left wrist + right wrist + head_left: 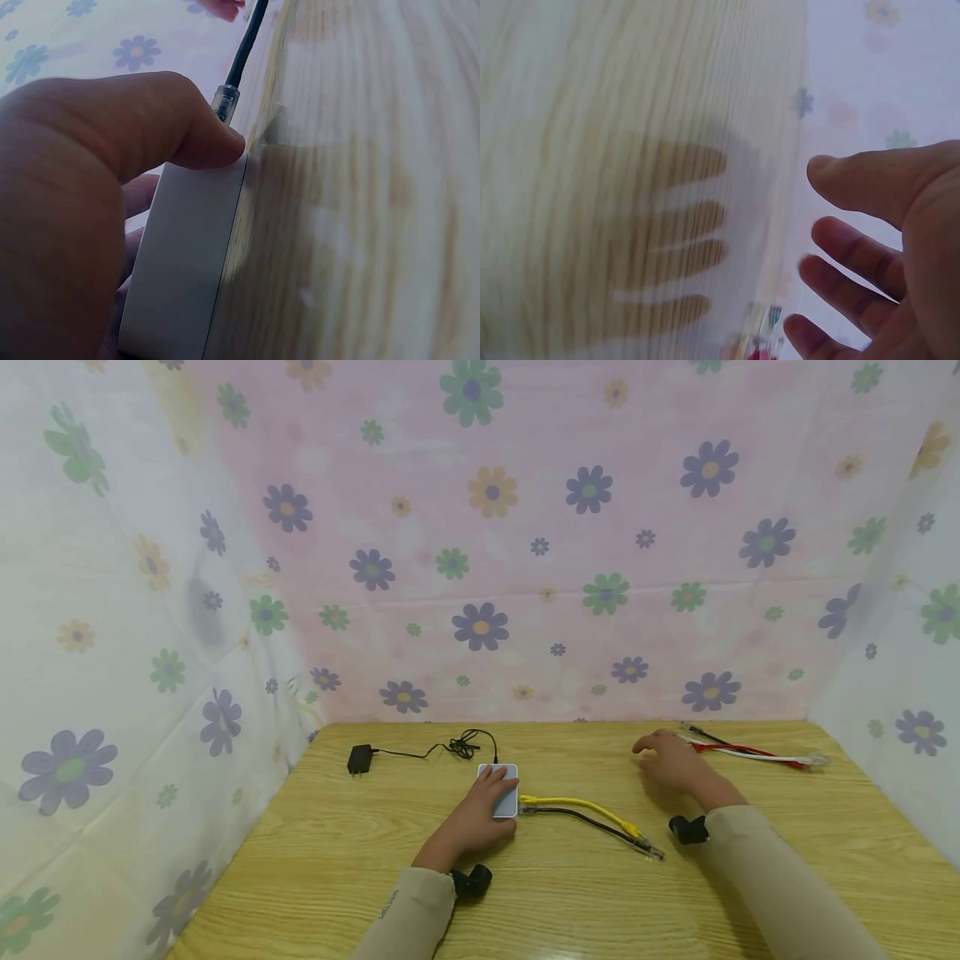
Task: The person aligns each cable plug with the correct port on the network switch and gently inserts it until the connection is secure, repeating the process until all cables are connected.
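A small white network switch [506, 804] lies flat on the table, joined to a thin black power cord on its far side. My left hand [480, 806] holds it: fingers lie across the top, and the thumb [202, 139] bears on its near side by a clear cable plug [225, 103]. From the right side of the switch run a yellow network cable [577, 802] and a black network cable [592, 823]. My right hand [675, 767], fingers apart and holding nothing, hovers over the table just left of several loose red, white and black network cables [765, 754].
A black power adapter [360, 759] rests at the back left, its cord [462, 747] bundled partway along. Flowered cloth [480, 527] hangs behind the wooden table [337, 860] and on both sides.
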The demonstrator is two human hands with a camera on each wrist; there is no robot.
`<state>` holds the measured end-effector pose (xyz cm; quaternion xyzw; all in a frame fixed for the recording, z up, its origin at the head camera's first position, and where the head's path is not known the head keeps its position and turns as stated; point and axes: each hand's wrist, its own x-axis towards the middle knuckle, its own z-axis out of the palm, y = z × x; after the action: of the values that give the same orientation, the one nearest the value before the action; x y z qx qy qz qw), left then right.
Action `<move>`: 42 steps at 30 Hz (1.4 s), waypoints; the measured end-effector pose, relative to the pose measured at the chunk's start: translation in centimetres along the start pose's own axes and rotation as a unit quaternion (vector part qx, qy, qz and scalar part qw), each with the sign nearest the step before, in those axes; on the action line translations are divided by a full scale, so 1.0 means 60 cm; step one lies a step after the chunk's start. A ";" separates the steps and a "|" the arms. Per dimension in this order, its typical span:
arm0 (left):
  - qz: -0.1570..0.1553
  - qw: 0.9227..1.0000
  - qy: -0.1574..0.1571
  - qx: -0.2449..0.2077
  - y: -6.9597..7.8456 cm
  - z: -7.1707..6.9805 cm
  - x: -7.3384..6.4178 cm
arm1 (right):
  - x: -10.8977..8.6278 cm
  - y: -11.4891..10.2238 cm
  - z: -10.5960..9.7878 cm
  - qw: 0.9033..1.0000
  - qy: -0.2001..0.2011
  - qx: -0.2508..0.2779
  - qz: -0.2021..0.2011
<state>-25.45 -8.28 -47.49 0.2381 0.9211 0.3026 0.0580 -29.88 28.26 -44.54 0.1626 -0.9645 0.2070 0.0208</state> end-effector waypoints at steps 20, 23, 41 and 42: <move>0.000 1.000 0.000 -0.004 -0.004 0.002 0.001 | -0.015 0.062 -0.024 0.994 0.002 -0.073 0.086; -0.001 1.000 0.001 -0.003 -0.005 0.002 0.001 | -0.018 0.070 -0.030 0.992 -0.006 -0.075 0.100; -0.001 1.000 0.004 0.004 -0.006 0.003 0.004 | -0.025 0.092 -0.038 0.994 -0.003 -0.077 0.078; 0.000 1.000 0.004 0.003 -0.005 0.003 0.004 | -0.025 0.094 -0.038 0.994 0.001 -0.077 0.080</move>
<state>-25.72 -8.30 -47.81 0.2368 0.9224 0.3005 0.0532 -30.37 34.51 -44.84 0.0829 -0.9875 0.1333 0.0173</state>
